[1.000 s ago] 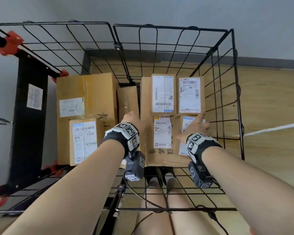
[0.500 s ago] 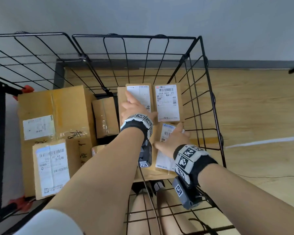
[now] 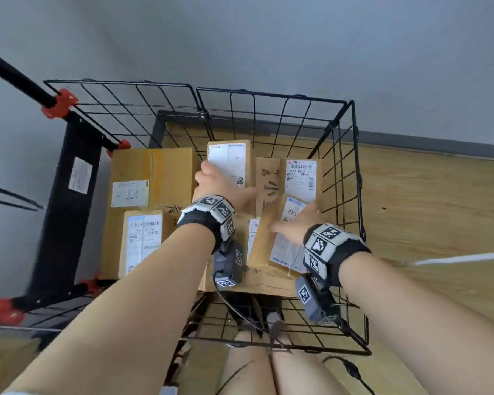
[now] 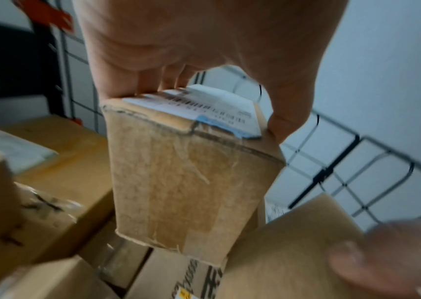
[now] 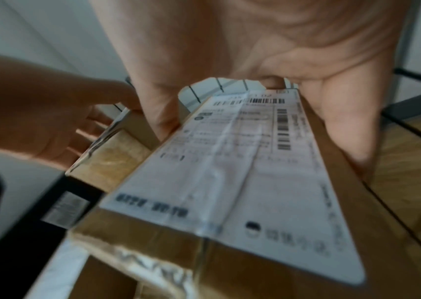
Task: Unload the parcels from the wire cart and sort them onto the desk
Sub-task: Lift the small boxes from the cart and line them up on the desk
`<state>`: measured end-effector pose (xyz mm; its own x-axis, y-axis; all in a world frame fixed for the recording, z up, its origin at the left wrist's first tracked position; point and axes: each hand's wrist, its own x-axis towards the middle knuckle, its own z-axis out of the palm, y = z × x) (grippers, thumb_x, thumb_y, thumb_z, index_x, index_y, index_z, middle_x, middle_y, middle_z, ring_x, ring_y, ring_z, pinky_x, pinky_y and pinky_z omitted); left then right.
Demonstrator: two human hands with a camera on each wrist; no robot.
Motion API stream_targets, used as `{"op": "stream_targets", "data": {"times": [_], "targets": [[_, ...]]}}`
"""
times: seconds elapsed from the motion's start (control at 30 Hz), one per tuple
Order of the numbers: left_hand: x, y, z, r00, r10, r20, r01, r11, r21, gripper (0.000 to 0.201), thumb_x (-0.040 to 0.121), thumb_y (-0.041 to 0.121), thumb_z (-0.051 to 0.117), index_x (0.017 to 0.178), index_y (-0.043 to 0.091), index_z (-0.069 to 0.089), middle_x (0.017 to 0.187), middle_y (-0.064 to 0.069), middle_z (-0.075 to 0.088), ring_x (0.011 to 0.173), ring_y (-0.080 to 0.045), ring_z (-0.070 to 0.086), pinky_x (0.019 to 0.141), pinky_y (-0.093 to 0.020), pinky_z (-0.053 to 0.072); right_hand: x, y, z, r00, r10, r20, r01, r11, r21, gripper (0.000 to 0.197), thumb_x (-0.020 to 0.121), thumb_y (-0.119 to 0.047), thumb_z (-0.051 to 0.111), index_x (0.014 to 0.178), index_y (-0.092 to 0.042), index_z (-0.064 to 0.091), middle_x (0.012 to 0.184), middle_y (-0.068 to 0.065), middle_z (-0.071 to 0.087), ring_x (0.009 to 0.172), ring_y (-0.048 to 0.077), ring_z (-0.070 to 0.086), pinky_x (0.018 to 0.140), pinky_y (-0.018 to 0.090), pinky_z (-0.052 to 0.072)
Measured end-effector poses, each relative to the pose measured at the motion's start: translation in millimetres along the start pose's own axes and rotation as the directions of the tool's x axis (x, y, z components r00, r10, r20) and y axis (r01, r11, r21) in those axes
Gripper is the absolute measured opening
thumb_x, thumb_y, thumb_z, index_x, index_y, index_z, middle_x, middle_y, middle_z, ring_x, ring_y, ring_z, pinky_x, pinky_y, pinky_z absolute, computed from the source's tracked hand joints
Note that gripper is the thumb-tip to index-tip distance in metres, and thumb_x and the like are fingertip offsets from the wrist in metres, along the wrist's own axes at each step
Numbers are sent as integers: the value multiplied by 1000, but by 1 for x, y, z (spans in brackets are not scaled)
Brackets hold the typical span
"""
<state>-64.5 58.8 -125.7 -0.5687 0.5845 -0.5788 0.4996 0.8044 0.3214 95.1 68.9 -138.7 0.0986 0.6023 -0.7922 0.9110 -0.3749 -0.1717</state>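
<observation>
The black wire cart point(image 3: 271, 95) holds several brown cardboard parcels with white labels. My left hand point(image 3: 217, 183) grips a small labelled parcel point(image 3: 228, 161) from above, fingers on its far side and thumb on its near side point(image 4: 278, 125); this parcel point(image 4: 186, 182) hangs clear of the boxes under it. My right hand point(image 3: 294, 223) grips a longer labelled parcel point(image 3: 283, 246) across its top, thumb on the left edge and fingers on the right; its label point(image 5: 229, 172) faces up. Both parcels are over a large flat box point(image 3: 265, 189) with handwriting.
Another labelled parcel point(image 3: 303, 178) lies at the cart's back right. A big box point(image 3: 151, 172) with a smaller one point(image 3: 141, 240) in front fills the left half. A black post point(image 3: 66, 195) with red clamps stands left. Wooden floor point(image 3: 425, 209) lies right.
My left hand went from the cart's middle to the far small parcel, took hold and raised it leftward. My right hand closed round the near right parcel and tilted it up.
</observation>
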Motion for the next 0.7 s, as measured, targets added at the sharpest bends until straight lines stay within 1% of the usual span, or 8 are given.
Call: {"op": "stream_targets", "data": {"times": [0.1,0.2,0.27,0.3,0.4,0.5,0.6,0.7], "targets": [[-29,-12,-38,996,-25,-81,23,999,-32,102,69,45,73,144,10,14,135,-11,35,118,-29,48,80,-36,44,-27,-26,-16,994,-104,-42,104,995,-1,104,70,-55,69,145,-15,10,136,18,33,115,32,48,76,31,39],[-59,-31,-73,977,-69,-201,53,995,-87,92,67,45,72,137,10,24,126,-9,40,108,-29,51,75,-37,44,-56,-55,-27,972,-227,-60,227,974,-3,104,72,-51,68,146,-15,5,137,19,31,116,33,44,79,33,38],[-77,-48,-93,957,-106,-271,75,990,-120,91,65,46,71,135,11,25,122,-9,41,102,-27,51,72,-35,47,-76,-71,-29,947,-316,-64,314,949,-28,100,71,-53,68,143,-15,11,133,18,35,110,31,45,75,32,37],[-87,-57,-103,944,-124,-307,83,986,-144,91,64,46,71,135,12,26,121,-8,41,98,-26,51,70,-35,49,-86,-78,-28,933,-355,-63,353,935,-40,99,70,-53,68,142,-15,12,133,17,35,112,31,45,75,33,36],[-119,-87,-126,898,-192,-396,108,969,-223,90,64,46,70,135,13,27,119,-7,42,91,-20,48,59,-30,43,-114,-96,-19,886,-460,-51,457,887,-61,102,67,-51,71,143,-17,11,133,17,34,119,32,43,86,37,41],[-157,-117,-139,863,-258,-435,144,950,-278,89,62,47,70,133,15,28,110,-3,39,94,-23,51,67,-32,45,-144,-107,-3,842,-538,-34,532,839,-119,108,64,-52,72,145,-20,8,132,18,35,118,34,44,96,43,44],[-194,-147,-145,828,-303,-471,183,941,-284,88,62,47,72,131,13,29,113,-4,41,100,-26,54,78,-35,50,-176,-116,13,795,-606,-11,597,786,-162,110,62,-53,72,145,-21,7,134,18,33,122,34,41,101,46,42],[-234,-177,-145,799,-342,-494,219,932,-290,84,59,50,73,124,15,34,111,-3,45,93,-23,52,77,-36,51,-213,-119,33,737,-676,26,662,712,-234,109,63,-57,71,145,-20,9,132,17,36,121,35,42,100,45,41]]}}
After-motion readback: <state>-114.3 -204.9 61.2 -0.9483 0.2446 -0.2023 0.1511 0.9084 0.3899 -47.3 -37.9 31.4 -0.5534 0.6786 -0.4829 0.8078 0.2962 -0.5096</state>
